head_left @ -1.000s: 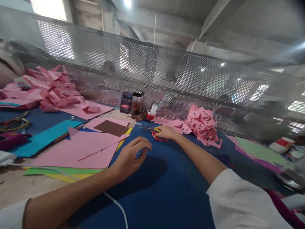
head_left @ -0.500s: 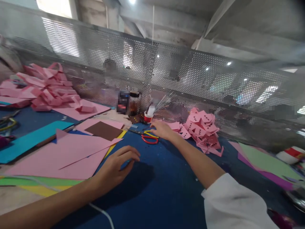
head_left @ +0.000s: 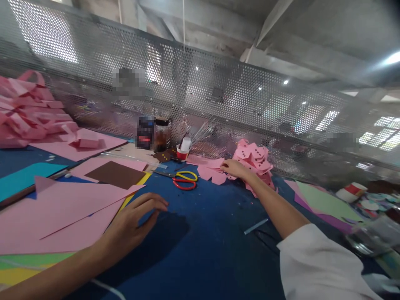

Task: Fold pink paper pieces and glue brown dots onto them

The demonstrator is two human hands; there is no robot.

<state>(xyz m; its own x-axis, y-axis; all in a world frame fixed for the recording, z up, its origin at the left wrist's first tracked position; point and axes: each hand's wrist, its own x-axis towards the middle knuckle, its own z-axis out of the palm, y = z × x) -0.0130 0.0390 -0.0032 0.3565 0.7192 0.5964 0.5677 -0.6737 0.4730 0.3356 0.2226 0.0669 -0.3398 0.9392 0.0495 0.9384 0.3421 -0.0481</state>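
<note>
My left hand (head_left: 137, 216) hovers over the blue tabletop (head_left: 200, 258), beside a large pink sheet (head_left: 75, 204). Its fingers are loosely curved, the thumb stands apart and nothing is in it. Farther off, my right hand (head_left: 236, 168) has its thumb and fingertips pinched at the edge of a small pink paper piece (head_left: 212, 173). Just behind that hand rises a heap of folded pink paper pieces with dark dots (head_left: 254, 156), partly covered by the wrist. Scissors (head_left: 185, 180) with one yellow and one red handle loop lie left of the right hand.
A red and white cup (head_left: 182, 153) and a dark-lidded jar (head_left: 161, 135) stand before the perforated metal screen (head_left: 203, 91). Brown card (head_left: 117, 173) and pink strips (head_left: 34, 112) are at left. Green sheets (head_left: 325, 200) and a clear container (head_left: 375, 235) lie right.
My right hand has moved right, from beside the scissors to the small pink paper, and its fingers have closed there. The view has turned right; my left hand keeps its pose.
</note>
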